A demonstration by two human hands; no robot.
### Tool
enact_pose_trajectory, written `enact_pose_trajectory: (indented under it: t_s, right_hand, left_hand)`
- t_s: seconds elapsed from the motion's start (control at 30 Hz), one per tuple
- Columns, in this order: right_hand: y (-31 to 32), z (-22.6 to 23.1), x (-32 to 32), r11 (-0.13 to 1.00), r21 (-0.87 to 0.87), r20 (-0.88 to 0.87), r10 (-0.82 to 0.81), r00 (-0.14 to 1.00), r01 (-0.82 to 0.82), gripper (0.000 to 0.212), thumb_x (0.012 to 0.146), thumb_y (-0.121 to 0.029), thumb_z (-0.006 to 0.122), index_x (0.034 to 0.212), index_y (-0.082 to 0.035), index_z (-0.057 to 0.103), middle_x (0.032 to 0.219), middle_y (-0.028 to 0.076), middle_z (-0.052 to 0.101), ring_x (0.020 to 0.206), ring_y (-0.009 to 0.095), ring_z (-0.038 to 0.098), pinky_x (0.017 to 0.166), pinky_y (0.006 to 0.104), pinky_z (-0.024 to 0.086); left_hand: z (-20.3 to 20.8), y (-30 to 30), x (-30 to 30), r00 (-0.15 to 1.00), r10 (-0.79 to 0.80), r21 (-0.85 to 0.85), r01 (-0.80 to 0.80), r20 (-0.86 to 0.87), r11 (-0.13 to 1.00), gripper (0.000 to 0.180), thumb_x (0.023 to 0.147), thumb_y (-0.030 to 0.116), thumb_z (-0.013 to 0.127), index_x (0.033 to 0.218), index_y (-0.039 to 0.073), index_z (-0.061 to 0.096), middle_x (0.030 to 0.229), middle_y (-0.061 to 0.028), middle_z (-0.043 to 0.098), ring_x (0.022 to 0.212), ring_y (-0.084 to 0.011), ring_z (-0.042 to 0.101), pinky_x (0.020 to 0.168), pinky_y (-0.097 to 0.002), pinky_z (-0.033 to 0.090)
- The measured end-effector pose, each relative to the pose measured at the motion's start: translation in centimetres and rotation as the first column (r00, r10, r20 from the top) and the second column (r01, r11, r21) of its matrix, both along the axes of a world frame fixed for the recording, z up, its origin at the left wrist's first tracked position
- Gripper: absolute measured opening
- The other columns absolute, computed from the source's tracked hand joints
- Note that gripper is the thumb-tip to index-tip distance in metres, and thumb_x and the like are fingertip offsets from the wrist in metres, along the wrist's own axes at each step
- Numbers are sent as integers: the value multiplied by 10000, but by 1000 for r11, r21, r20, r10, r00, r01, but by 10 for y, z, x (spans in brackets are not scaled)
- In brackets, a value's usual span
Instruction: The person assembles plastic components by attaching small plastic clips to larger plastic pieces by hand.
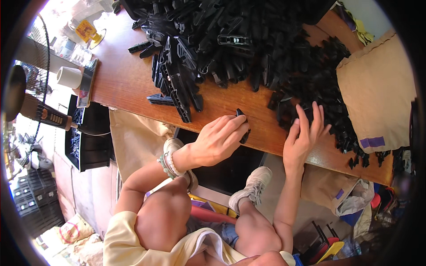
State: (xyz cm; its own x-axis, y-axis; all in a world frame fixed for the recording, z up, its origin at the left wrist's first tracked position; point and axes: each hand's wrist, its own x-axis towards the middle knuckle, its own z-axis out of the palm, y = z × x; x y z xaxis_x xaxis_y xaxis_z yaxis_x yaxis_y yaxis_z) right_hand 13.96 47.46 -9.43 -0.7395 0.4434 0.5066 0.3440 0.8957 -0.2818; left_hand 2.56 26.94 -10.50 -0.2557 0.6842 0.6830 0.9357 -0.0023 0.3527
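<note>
My left hand is closed on a black plastic piece, held just above the table's front edge; its exact kind is partly hidden by the fingers. My right hand has its fingers apart at the edge of a pile of small black plastic parts, and nothing shows in its grasp. Beyond both hands lies a large heap of long black plastic pieces that look like clips. Several of these long pieces lie loose and stacked toward the left, near the table edge.
The heaps rest on a brown wooden table. A tan cloth drapes over its right end. Left of it are a fan, a white cup and a black bin holding dark pieces. My knees and shoes are below the table edge.
</note>
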Motion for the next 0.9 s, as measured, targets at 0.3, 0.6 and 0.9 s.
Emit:
enact_pose_trajectory:
  t_s: [0.3,0.6,0.9]
  right_hand:
    - [-24,3,-25,991,116,69,57,996,-65,159,813,-87,703,947,-84,617,1401,125,493,1385,357,379,1150,658,35]
    - [-49,34,-12,874,-197,-156,419,895,-444,196,769,58,683,935,-14,605,1262,166,576,1234,374,514,1022,487,411]
    - [-68,45,7,318,-801,-480,164,862,-506,186,908,66,605,1066,14,520,1008,126,576,718,146,636,597,225,490]
  left_hand:
    - [-9,-7,3,923,75,31,-94,376,995,425,702,-32,735,1098,-8,581,1119,-140,612,895,-293,636,690,-366,540]
    - [39,-4,-7,965,204,-42,-200,165,979,341,723,29,790,1012,2,613,995,-137,628,863,-295,600,724,-372,504]
    - [61,2,-9,676,-175,63,187,716,980,198,807,8,750,970,-15,640,944,-120,631,743,-210,654,670,-291,566]
